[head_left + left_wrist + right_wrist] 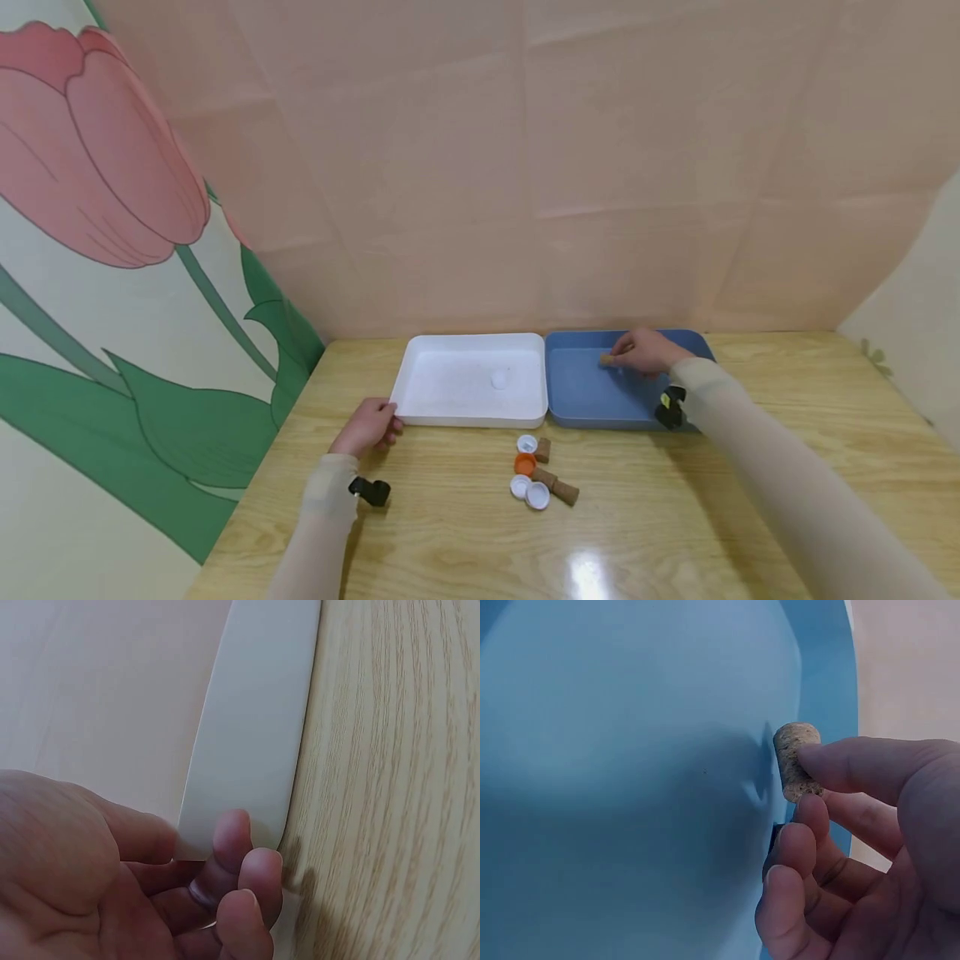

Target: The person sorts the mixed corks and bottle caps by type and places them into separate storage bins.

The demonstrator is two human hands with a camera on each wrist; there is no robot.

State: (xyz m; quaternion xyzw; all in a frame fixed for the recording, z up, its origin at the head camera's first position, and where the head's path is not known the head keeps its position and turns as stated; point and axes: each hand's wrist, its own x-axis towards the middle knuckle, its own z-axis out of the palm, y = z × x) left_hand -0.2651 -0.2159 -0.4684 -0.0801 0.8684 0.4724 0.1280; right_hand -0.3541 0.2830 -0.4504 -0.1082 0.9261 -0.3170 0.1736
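Observation:
A short cork (605,360) is pinched between the thumb and fingers of my right hand (643,350). In the right wrist view the cork (795,761) shows its speckled side, with the blue tray (592,750) below it. That tray (585,400) stands against the right side of a white tray (450,392). My left hand (367,427) grips the white tray's near left corner. Seen from the left wrist, the thumb lies at the rim and the fingertips (232,832) curl against the outer wall. One white cap (498,380) lies inside the white tray.
In front of the trays, on the wooden table (450,533), lie white caps (537,496), an orange cap (525,464) and several brown corks (565,492), close together. A pinkish covering (525,208) rises behind the trays. A wall with a painted tulip (112,158) stands at the left.

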